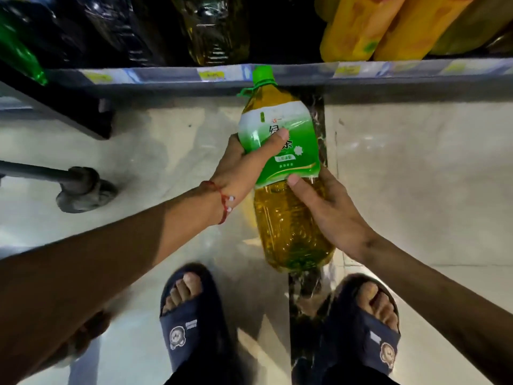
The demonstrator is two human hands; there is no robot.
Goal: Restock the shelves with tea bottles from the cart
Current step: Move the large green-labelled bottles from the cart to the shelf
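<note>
both hands carry one tea bottle (pixel 286 173) above the floor, left hand (pixel 244 165) wrapped round its label and right hand (pixel 327 207) curled round the lower body, likely sharing its weight as the cap points at the shelf (pixel 277 75) edge.

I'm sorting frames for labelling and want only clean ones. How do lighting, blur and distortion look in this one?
Head view, centre: the tea bottle, left hand and right hand are well lit and fairly sharp. Head view, top: the shelf is dim, its dark bottles and yellow bottles smeared. Head view, edges: the glossy floor shows pale glare, and the wide lens stretches the forearms.
</note>
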